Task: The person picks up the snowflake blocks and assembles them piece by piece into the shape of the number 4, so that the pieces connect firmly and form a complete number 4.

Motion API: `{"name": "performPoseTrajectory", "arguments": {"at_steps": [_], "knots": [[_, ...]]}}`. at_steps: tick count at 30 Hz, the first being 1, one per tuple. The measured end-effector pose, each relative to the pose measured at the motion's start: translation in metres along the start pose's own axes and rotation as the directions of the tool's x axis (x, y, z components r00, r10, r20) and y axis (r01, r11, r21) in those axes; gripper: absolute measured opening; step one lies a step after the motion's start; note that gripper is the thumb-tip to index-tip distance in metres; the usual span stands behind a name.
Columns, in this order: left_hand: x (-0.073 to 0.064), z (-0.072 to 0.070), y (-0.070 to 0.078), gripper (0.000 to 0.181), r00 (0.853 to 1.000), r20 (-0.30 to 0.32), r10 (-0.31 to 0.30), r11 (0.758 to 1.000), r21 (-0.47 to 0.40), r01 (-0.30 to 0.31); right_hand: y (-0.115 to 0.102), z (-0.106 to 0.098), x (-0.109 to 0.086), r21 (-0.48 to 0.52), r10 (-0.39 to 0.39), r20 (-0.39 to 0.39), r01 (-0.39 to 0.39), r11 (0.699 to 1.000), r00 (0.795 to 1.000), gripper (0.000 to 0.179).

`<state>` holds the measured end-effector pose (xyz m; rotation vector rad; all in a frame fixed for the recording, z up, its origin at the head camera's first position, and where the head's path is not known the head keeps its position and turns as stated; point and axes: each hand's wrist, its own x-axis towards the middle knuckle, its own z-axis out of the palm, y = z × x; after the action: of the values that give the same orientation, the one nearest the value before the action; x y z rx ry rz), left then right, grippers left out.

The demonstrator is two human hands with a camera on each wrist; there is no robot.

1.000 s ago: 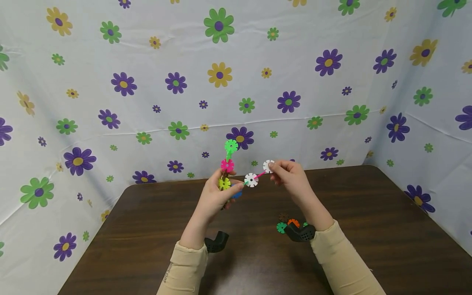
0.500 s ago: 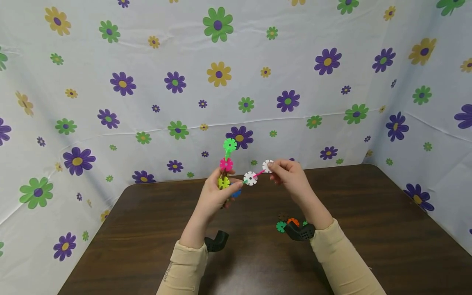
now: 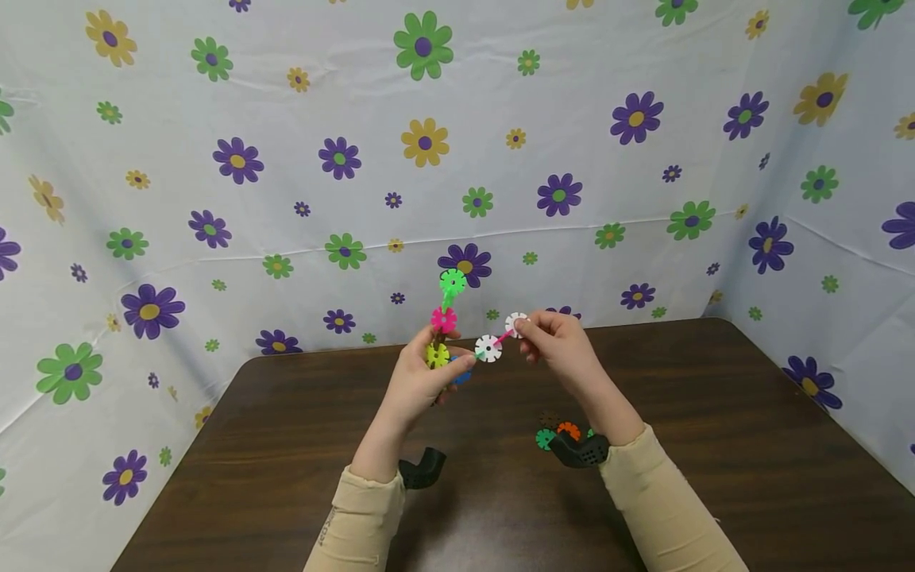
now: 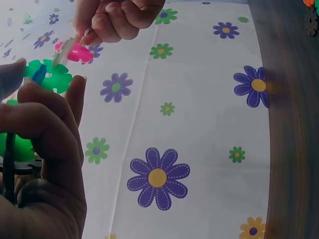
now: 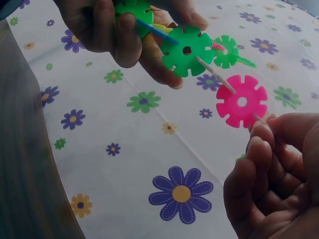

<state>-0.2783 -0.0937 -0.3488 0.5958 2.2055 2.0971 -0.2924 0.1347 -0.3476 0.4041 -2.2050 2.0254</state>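
Note:
My left hand (image 3: pixel 415 377) grips a chain of slotted plastic discs joined edge to edge. Rising above its fingers are a pink disc (image 3: pixel 443 319) and a bright green disc (image 3: pixel 453 282), with a yellow disc (image 3: pixel 438 355) and a blue disc (image 3: pixel 461 373) at the palm and thumb. In the right wrist view, a green disc (image 5: pixel 187 51) sits at the left fingertips, slotted to a white disc seen edge-on. That white disc (image 3: pixel 488 349) joins a magenta disc (image 5: pixel 241 102). My right hand (image 3: pixel 561 345) pinches the white end disc (image 3: pixel 515 321), which meets the magenta one's edge.
Loose discs lie on the dark wooden table (image 3: pixel 314 445) below my right wrist: a teal one (image 3: pixel 545 439), an orange one (image 3: pixel 569 431) and a brown one (image 3: pixel 549 419). A flowered cloth (image 3: pixel 286 127) hangs behind. Black mounts (image 3: pixel 423 469) stick out from both wrists.
The upper part of the chain in my left hand has tipped slightly right. My right hand has shifted a little left with the white end disc, still pinching it.

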Motion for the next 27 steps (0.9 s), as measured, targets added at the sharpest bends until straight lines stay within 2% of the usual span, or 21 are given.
{"name": "performPoseTrajectory", "arguments": {"at_steps": [8, 11, 14, 17, 19, 22, 27], "knots": [[0.000, 0.002, 0.002, 0.043, 1.000, -0.004, 0.006, 1.000, -0.005, -0.006, 0.000, -0.002, 0.002, 0.059, -0.006, 0.038, 0.004, 0.998, 0.999, 0.031], [0.001, 0.002, 0.002, 0.043, 1.000, 0.004, -0.013, 1.000, -0.004, 0.013, 0.000, -0.008, 0.002, 0.049, 0.015, 0.090, -0.020, 0.999, 0.996, 0.029], [0.002, 0.002, 0.002, 0.043, 0.999, 0.007, -0.049, 0.999, 0.010, 0.049, 0.000, -0.017, 0.004, 0.035, 0.045, 0.190, -0.053, 0.998, 0.981, 0.025], [0.002, 0.001, 0.001, 0.045, 0.996, 0.020, -0.087, 0.996, 0.028, 0.086, 0.002, -0.026, 0.006, 0.020, 0.071, 0.290, -0.080, 0.997, 0.954, 0.022], [0.002, 0.000, 0.001, 0.050, 0.994, 0.033, -0.107, 0.994, 0.034, 0.106, 0.004, -0.031, 0.007, 0.015, 0.080, 0.331, -0.090, 0.996, 0.940, 0.023], [0.003, -0.001, -0.001, 0.056, 0.990, 0.046, -0.132, 0.991, -0.007, 0.133, 0.007, -0.035, 0.009, 0.017, 0.091, 0.358, -0.104, 0.994, 0.929, 0.024], [0.004, -0.003, -0.002, 0.055, 0.988, 0.035, -0.153, 0.974, -0.165, 0.157, 0.012, -0.036, 0.011, 0.055, 0.109, 0.359, -0.137, 0.989, 0.927, 0.024]]}}
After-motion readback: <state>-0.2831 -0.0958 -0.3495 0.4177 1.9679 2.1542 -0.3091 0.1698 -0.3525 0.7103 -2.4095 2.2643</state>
